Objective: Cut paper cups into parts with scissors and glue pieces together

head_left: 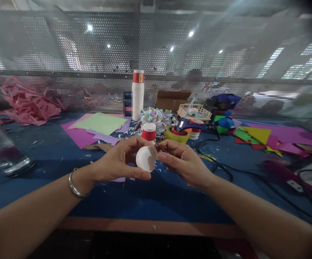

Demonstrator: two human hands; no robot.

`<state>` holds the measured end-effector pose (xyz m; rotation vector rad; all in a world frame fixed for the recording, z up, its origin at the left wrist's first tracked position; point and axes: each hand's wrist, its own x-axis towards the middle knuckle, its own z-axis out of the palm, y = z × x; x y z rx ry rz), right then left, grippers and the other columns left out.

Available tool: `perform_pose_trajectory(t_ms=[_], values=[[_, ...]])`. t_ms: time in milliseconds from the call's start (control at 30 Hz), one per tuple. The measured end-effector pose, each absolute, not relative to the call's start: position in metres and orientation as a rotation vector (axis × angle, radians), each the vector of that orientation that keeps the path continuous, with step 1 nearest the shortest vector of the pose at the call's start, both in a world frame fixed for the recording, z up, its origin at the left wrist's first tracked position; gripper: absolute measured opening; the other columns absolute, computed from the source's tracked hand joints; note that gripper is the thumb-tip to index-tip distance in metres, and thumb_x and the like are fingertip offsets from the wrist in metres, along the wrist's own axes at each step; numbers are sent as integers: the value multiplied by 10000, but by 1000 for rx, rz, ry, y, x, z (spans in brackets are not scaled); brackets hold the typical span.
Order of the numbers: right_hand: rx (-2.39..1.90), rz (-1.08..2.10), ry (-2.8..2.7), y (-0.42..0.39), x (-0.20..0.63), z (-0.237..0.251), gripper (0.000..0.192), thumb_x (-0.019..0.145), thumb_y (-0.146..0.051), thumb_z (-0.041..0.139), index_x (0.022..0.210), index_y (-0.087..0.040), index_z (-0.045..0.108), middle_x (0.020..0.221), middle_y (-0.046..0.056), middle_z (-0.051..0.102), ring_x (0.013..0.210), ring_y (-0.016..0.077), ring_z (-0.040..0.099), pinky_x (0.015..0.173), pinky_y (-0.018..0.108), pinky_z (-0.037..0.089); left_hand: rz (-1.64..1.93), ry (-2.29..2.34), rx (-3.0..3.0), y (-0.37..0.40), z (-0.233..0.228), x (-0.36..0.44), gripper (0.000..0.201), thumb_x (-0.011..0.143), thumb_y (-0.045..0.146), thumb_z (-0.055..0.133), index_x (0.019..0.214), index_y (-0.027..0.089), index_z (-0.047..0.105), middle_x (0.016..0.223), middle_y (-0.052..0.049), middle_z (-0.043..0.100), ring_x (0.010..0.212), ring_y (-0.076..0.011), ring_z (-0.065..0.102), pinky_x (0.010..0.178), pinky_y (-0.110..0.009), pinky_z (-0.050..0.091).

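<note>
My left hand (119, 158) is wrapped round a white paper cup (146, 159), thumb below and fingers above, holding it tilted towards me over the table. My right hand (185, 162) is closed at the cup's right side, pinching a thin dark tool (160, 146) against its upper right edge. The tool's kind is too small and hidden to make out. Just behind my hands, a red and white paper cup (148, 132) stands on the blue table. Right of it lies a roll of yellow tape (176, 136) with a blue glue gun (189, 125) on top.
A tall stack of paper cups (138, 100) stands at the back, beside a pile of paper cutouts (157, 117). Coloured paper sheets (99, 123) lie left and right. A glass jar (6, 154) stands at far left. Black cable (242, 169) runs across the right side.
</note>
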<state>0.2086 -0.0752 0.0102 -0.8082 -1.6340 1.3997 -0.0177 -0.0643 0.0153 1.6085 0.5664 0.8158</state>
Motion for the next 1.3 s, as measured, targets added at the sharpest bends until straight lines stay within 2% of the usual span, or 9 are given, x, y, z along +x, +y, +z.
perform_pose_trajectory(t_ms=[200,367,567,700,867,1300], values=[[-930,1200,-1776,-76,210,11,360,945,-546,622,1021,-194,623,649,-60,448,503,75,312,462,244,228,927,820,1917,-54,11,-24,515,742,268,837,1133,193,511,1066,-56,633,921,-185,632,800,-324,544],[-1023,1068,-1988,-74,212,8,379,938,-571,615,1021,-203,651,653,-37,501,549,103,382,506,259,270,908,926,2006,-51,9,-25,517,760,235,787,1186,200,497,1062,-57,652,869,-176,650,757,-304,549],[-1054,1010,-2024,-72,213,6,353,939,-560,614,1008,-221,683,707,2,592,613,140,481,542,275,334,941,986,2043,-49,7,-27,533,765,299,804,1206,213,518,1044,-65,679,878,-203,677,779,-331,555],[-1057,1043,-2039,-72,211,7,341,941,-546,616,971,-211,672,701,-2,573,606,131,450,538,275,310,963,991,2028,-49,6,-27,556,752,316,814,1213,213,521,1055,-72,686,882,-209,681,781,-343,558],[-1086,1082,-2054,-73,209,7,349,944,-547,606,916,-201,640,663,-35,477,573,109,367,530,271,250,972,971,2044,-50,3,-24,523,751,318,820,1193,221,558,1096,-75,691,902,-207,689,789,-332,566],[-1098,1029,-2076,-73,211,9,350,953,-524,595,853,-195,656,620,-44,439,550,106,362,514,263,235,997,1034,2024,-55,7,-21,511,722,273,828,1172,219,593,1090,-79,704,886,-209,693,789,-341,585]])
